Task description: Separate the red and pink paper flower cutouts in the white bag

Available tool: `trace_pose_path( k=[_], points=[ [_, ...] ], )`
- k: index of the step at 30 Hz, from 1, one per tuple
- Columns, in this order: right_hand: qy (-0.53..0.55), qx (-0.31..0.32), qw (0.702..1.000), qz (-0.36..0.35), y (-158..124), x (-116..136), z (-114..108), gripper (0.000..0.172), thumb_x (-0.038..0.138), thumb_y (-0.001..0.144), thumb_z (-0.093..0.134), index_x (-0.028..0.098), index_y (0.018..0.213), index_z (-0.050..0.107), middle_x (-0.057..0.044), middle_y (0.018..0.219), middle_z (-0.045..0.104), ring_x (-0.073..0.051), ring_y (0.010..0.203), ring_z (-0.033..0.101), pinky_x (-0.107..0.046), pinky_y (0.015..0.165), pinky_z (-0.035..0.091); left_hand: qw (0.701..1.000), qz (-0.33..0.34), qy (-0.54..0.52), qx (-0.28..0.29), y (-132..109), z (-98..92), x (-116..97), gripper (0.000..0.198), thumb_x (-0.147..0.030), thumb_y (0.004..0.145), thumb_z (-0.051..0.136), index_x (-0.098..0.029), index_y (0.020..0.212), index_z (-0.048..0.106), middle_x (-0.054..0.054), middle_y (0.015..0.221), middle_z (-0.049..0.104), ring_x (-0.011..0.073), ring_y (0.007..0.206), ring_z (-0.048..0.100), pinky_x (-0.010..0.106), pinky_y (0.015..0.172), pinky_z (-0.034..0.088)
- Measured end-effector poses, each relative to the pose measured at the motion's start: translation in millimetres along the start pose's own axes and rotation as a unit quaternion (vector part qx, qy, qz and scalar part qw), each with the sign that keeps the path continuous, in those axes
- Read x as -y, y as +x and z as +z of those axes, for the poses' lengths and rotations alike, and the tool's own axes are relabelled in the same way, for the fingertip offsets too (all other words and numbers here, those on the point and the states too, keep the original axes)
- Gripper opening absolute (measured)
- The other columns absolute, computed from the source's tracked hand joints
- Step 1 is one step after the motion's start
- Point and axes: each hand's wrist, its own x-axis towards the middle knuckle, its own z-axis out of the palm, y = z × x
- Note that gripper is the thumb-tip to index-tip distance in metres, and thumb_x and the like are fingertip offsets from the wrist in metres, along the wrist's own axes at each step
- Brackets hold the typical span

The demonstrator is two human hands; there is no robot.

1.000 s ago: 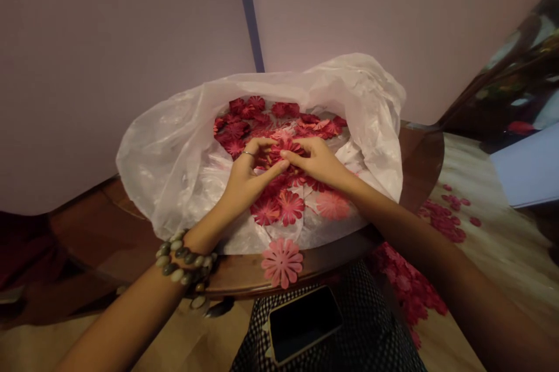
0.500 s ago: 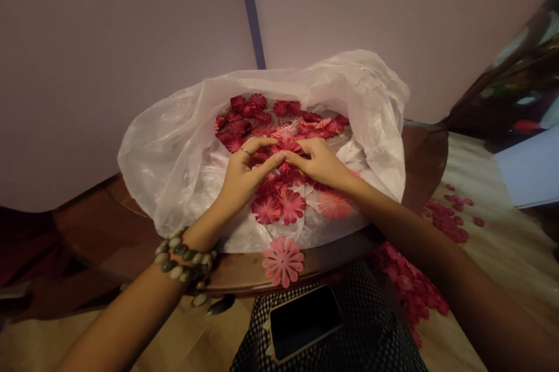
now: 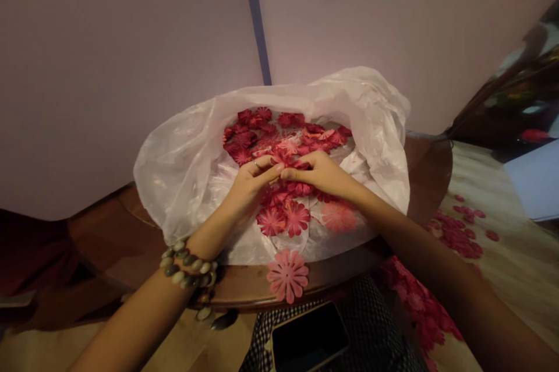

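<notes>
The left hand (image 3: pixel 251 186) and the right hand (image 3: pixel 318 171) meet above the middle of a white plastic bag (image 3: pixel 183 186), which lies open on a curved wooden table (image 3: pixel 248 293). The fingers are curled and not spread, and the fingertips (image 3: pixel 279 167) press close together on dark red paper flowers (image 3: pixel 271 222), but I cannot tell if they pinch one flower or only touch the pile. These flowers are round, so they have no long axis; they lie flat in the bag, with petals pointing outward. One pink flower (image 3: pixel 287 276) lies on the table edge, just outside the bag. The left wrist wears a bead bracelet (image 3: pixel 187 264), and a thin ring (image 3: pixel 256 165) sits on one left finger. A phone (image 3: pixel 308 340) rests on a checked skirt (image 3: pixel 375 325), and more red flowers (image 3: pixel 458 238) lie on a pale surface at right.
</notes>
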Motion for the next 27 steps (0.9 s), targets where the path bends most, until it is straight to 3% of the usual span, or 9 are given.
trace_pose_path(
  k=[6,10,12,14,17,21,24,27],
  points=[
    [-0.020,0.022,0.999,-0.014,-0.7,3.7,0.3,0.042,0.042,0.072,0.068,0.020,0.050,0.040,0.007,0.051,0.035,-0.008,0.049,0.032,-0.025,0.046,0.024,0.996,0.027,0.060,-0.054,1.5,-2.2,5.2,0.036,-0.043,0.066,0.072,-0.018,0.054,0.050,-0.006,0.050,0.043,0.0072,0.046,0.036,0.022,0.045,0.028],
    [0.052,0.032,0.998,0.012,0.9,1.8,-0.1,0.028,0.035,0.075,0.065,0.020,0.058,0.050,0.005,0.054,0.047,-0.009,0.050,0.042,-0.024,0.047,0.031,0.993,0.043,0.084,-0.076,1.7,-2.5,3.5,0.042,-0.042,0.067,0.072,-0.019,0.050,0.042,-0.007,0.048,0.040,0.0067,0.045,0.033,0.022,0.044,0.025],
    [0.124,0.041,0.990,0.046,1.3,0.9,1.8,0.017,0.032,0.075,0.066,0.020,0.070,0.055,0.005,0.054,0.051,-0.009,0.048,0.047,-0.023,0.045,0.033,0.992,0.044,0.088,-0.075,1.1,-2.1,2.5,0.043,-0.040,0.067,0.073,-0.019,0.048,0.040,-0.007,0.047,0.039,0.0065,0.044,0.033,0.022,0.043,0.025],
    [0.180,0.059,0.979,0.074,0.9,1.0,5.1,0.020,0.030,0.072,0.068,0.021,0.084,0.054,0.007,0.051,0.052,-0.010,0.043,0.049,-0.022,0.041,0.034,0.994,0.029,0.090,-0.059,0.3,-2.0,2.8,0.042,-0.040,0.066,0.074,-0.019,0.049,0.042,-0.007,0.047,0.041,0.0065,0.043,0.035,0.022,0.043,0.025],
    [0.193,0.072,0.976,0.071,0.4,1.3,9.7,0.023,0.031,0.070,0.069,0.021,0.082,0.052,0.009,0.050,0.051,-0.010,0.039,0.050,-0.021,0.039,0.035,0.996,0.007,0.083,-0.039,-0.4,-2.4,4.8,0.041,-0.046,0.065,0.074,-0.018,0.053,0.047,-0.006,0.048,0.044,0.0067,0.044,0.037,0.021,0.043,0.026],
    [0.156,-0.001,0.986,0.056,2.9,-1.4,8.1,0.027,0.037,0.073,0.064,0.021,0.062,0.046,0.007,0.049,0.048,-0.011,0.040,0.052,-0.022,0.041,0.035,0.995,0.024,0.073,-0.062,1.3,-4.5,6.0,0.048,-0.052,0.062,0.072,-0.018,0.050,0.041,-0.008,0.046,0.036,0.0052,0.042,0.029,0.021,0.043,0.021],
    [0.156,-0.086,0.982,0.059,5.4,-2.2,0.6,0.030,0.036,0.073,0.064,0.021,0.059,0.042,0.006,0.048,0.047,-0.011,0.039,0.050,-0.024,0.042,0.033,0.993,0.047,0.072,-0.076,3.4,-6.1,5.3,0.048,-0.051,0.062,0.073,-0.019,0.050,0.039,-0.009,0.046,0.034,0.0050,0.042,0.027,0.022,0.043,0.020],
    [0.192,-0.116,0.971,0.081,5.8,1.1,-6.9,0.027,0.036,0.071,0.066,0.021,0.061,0.046,0.005,0.046,0.050,-0.012,0.041,0.050,-0.026,0.045,0.037,0.994,0.041,0.061,-0.083,4.3,-6.3,4.5,0.040,-0.049,0.069,0.068,-0.018,0.057,0.046,-0.007,0.049,0.040,0.0061,0.043,0.033,0.022,0.044,0.025]
  ],
)
